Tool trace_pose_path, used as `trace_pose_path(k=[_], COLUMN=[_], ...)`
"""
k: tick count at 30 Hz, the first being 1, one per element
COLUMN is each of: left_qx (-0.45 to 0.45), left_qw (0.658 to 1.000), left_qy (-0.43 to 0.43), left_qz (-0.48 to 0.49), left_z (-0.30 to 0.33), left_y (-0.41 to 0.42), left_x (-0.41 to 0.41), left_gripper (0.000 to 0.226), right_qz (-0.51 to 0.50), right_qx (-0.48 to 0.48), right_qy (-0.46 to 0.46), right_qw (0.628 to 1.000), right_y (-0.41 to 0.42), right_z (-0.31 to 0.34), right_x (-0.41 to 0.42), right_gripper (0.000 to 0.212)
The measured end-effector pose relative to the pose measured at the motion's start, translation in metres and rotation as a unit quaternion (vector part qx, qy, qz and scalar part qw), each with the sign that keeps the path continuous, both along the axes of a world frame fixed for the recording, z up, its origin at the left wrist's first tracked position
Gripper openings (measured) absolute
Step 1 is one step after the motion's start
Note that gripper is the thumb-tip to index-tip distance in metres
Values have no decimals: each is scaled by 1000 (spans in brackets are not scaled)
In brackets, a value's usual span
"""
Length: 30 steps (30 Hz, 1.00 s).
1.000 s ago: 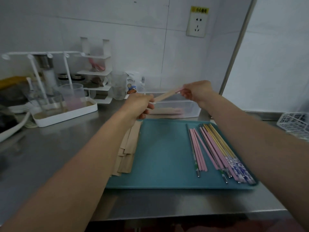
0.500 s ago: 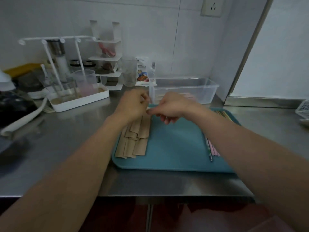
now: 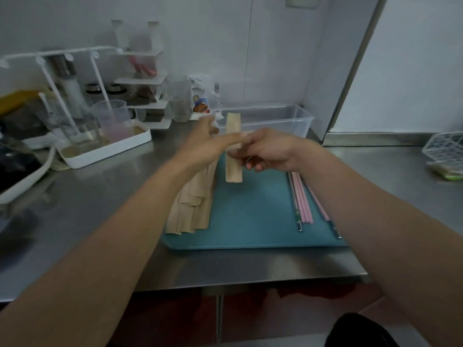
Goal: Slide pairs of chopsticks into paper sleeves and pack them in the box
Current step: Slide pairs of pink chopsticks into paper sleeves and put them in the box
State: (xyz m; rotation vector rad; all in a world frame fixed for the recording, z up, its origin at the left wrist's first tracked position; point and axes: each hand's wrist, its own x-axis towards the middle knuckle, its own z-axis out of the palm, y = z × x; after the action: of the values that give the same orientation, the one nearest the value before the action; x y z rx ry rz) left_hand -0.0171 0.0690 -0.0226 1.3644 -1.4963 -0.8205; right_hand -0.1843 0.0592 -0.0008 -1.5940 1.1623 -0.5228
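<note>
Obs.: our right hand [image 3: 269,152] held one flat tan paper sleeve [image 3: 233,156] upright above the far part of the rectangular teal plastic tray [image 3: 250,221]. Its fingers [image 3: 250,164] were pinched on the sleeve's middle. The sleeve was clear of the tray, its top edge in front of the clear rectangular plastic box [image 3: 298,121].

Left hand [image 3: 200,146]: blurred. The fingers [image 3: 231,139] looked stretched out rather than curled, one reaching across the sleeve toward the right hand. We saw no grip.

Change: one second ago both hands held a long sleeved pair level over the box. Half a second ago both hands were low at the far end of the fanned stack of brown paper sleeves [image 3: 193,211]. This time a single sleeve was off the stack and turned on end.

Reading: we judged the last pair packed and a fresh cycle begun, with the sleeve picked and nothing yet in it. We could not make out the box contents here.

Stock: loose pink slender chopsticks [image 3: 303,201] lay on the right side of the tray, well apart from the sleeve and partly hidden by our right forearm. The tray sat on the stainless steel surface [image 3: 100,209], the box just beyond its far edge.

Next: one hand must be freed to fetch a pair, and the sleeve mouth opened.
</note>
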Motion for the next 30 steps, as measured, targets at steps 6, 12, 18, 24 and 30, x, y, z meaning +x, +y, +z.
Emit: trace_pose_path(k=[6, 12, 18, 24, 30], left_qx=[107, 169, 166, 152, 127], left_qw=[977, 977, 976, 973, 973], left_qy=[172, 8, -33, -69, -92], left_qz=[-63, -128, -138, -161, -169], left_z=[-13, -29, -29, -31, -34], left_y=[-8, -5, -7, -15, -15], left_x=[-59, -78, -69, -65, -66], left_gripper=[24, 26, 29, 25, 23], right_qz=[-65, -64, -61, -70, -102], right_qx=[-47, -50, -26, -8, -29], right_qy=[89, 388, 360, 311, 271], right_qw=[993, 918, 930, 948, 957], right_y=[-3, -2, -17, -31, -26], right_z=[15, 8, -5, -12, -17], right_x=[-46, -105, -96, -86, -96], right_gripper=[19, 25, 21, 23, 20])
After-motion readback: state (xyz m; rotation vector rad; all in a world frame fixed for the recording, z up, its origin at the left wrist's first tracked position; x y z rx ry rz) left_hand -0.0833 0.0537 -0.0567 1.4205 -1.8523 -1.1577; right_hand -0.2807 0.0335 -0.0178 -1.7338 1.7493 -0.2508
